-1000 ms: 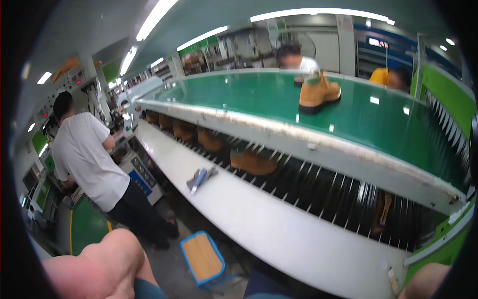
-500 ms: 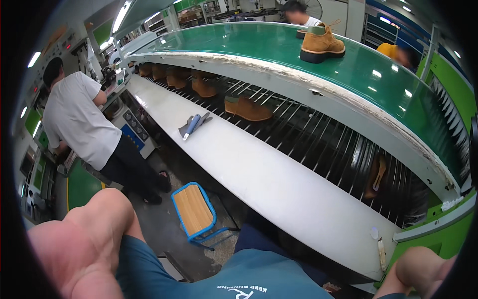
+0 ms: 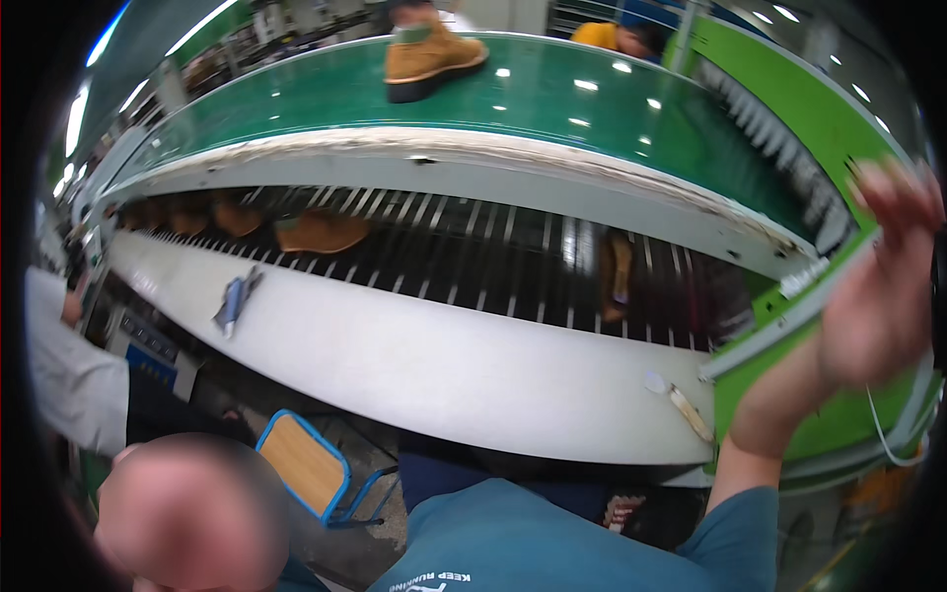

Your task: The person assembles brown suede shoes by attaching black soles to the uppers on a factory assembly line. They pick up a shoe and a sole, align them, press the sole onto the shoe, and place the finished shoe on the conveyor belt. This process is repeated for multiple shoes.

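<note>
My right hand [image 3: 883, 286] is raised at the right edge, beside the green machine panel [image 3: 789, 395]. Motion smears its fingers, but they point up and look apart, and no object shows in them. My left arm [image 3: 192, 518] appears as a blurred shape at the lower left, and the left hand is out of sight. A tan shoe with a dark sole [image 3: 429, 61] stands on the upper green belt [image 3: 552, 89]. Below it, a tan shoe [image 3: 321, 232] and a brown shoe [image 3: 618, 276] lie on the metal rollers [image 3: 473, 257].
A long white ledge [image 3: 395, 345] runs in front of the rollers, bearing a blue-handled tool [image 3: 235, 301] at left and a pale-handled tool [image 3: 691, 412] at right. A blue-framed stool [image 3: 306, 464] stands below. A person in white [image 3: 79, 370] is at left; another in yellow [image 3: 597, 37] is behind the belt.
The view has swung right, so the belt, shoes and ledge sit further left. My right hand has come up into sight at the right edge. The left arm is more blurred.
</note>
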Motion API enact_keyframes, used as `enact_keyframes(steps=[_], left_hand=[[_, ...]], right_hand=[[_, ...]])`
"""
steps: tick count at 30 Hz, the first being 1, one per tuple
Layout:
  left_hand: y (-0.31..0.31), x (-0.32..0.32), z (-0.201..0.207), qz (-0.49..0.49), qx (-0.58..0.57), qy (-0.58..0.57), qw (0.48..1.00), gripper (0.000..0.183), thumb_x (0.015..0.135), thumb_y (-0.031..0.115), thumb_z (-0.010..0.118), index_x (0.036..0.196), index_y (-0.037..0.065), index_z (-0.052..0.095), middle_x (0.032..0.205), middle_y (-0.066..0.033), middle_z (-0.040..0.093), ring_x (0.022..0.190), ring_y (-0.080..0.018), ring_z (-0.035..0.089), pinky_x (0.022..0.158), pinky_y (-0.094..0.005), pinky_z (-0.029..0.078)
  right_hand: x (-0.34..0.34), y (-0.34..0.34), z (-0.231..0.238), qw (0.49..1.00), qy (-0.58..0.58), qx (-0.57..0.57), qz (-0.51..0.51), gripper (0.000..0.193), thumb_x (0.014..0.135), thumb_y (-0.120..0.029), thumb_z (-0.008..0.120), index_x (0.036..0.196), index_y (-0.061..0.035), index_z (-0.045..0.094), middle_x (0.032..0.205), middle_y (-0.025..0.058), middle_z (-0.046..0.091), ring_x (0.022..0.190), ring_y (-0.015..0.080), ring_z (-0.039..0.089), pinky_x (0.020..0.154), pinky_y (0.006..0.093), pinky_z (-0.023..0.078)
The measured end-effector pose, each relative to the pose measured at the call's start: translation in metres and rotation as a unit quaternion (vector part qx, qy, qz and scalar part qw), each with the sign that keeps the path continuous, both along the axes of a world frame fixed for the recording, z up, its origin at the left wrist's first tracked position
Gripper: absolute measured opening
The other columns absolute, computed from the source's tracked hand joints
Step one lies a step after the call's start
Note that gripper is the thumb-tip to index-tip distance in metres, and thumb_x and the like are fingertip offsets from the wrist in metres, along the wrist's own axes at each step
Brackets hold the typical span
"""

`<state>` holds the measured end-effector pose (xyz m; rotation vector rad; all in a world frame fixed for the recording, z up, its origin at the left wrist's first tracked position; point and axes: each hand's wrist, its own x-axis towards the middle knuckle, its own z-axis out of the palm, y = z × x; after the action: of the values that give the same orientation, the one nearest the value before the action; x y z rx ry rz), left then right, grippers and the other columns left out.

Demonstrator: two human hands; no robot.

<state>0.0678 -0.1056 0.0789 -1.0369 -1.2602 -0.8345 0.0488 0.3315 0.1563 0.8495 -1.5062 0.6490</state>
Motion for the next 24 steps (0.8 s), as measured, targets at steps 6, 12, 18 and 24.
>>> enact_keyframes(steps=[6, 12, 18, 24], left_hand=[[0.038, -0.077, -0.173, 0.073, -0.212, -0.475, 0.851, 0.038, 0.088, 0.000, 0.088, 0.125, 0.001, 0.076, 0.126, -0.0203, 0.076, 0.124, -0.0405, 0.073, 0.103, -0.0471, 0.061], [0.062, -0.072, -0.290, 0.077, -0.232, -0.484, 0.840, 0.029, 0.090, 0.010, 0.088, 0.116, 0.003, 0.078, 0.131, -0.0169, 0.075, 0.136, -0.0426, 0.067, 0.120, -0.0596, 0.050], [0.062, -0.083, -0.295, 0.067, -0.157, -0.521, 0.837, 0.018, 0.091, 0.007, 0.086, 0.107, 0.004, 0.079, 0.119, -0.0120, 0.080, 0.128, -0.0384, 0.073, 0.119, -0.0583, 0.051], [0.064, -0.089, -0.300, 0.080, -0.159, -0.503, 0.846, 0.017, 0.088, 0.005, 0.087, 0.103, 0.005, 0.078, 0.118, -0.0105, 0.080, 0.124, -0.0351, 0.075, 0.115, -0.0554, 0.055]], right_hand=[[-0.121, 0.118, -0.019, 0.931, -0.299, -0.061, -0.201, 0.036, 0.113, -0.025, 0.073, 0.138, 0.0004, 0.078, 0.121, 0.0119, 0.085, 0.109, 0.0192, 0.080, 0.098, 0.0328, 0.062], [-0.197, 0.282, -0.065, 0.737, -0.446, 0.030, -0.508, 0.068, 0.100, -0.053, 0.078, 0.148, -0.0056, 0.074, 0.137, 0.0190, 0.081, 0.128, 0.0373, 0.076, 0.111, 0.0473, 0.059], [-0.203, 0.430, -0.035, 0.512, -0.477, 0.046, -0.713, 0.076, 0.094, -0.059, 0.079, 0.138, 0.0028, 0.079, 0.143, 0.0319, 0.075, 0.137, 0.0481, 0.071, 0.118, 0.0520, 0.054], [-0.147, 0.622, -0.032, 0.401, -0.531, 0.094, -0.741, 0.076, 0.103, -0.061, 0.062, 0.154, -0.0056, 0.071, 0.161, 0.0256, 0.066, 0.152, 0.0408, 0.062, 0.131, 0.0486, 0.043]])
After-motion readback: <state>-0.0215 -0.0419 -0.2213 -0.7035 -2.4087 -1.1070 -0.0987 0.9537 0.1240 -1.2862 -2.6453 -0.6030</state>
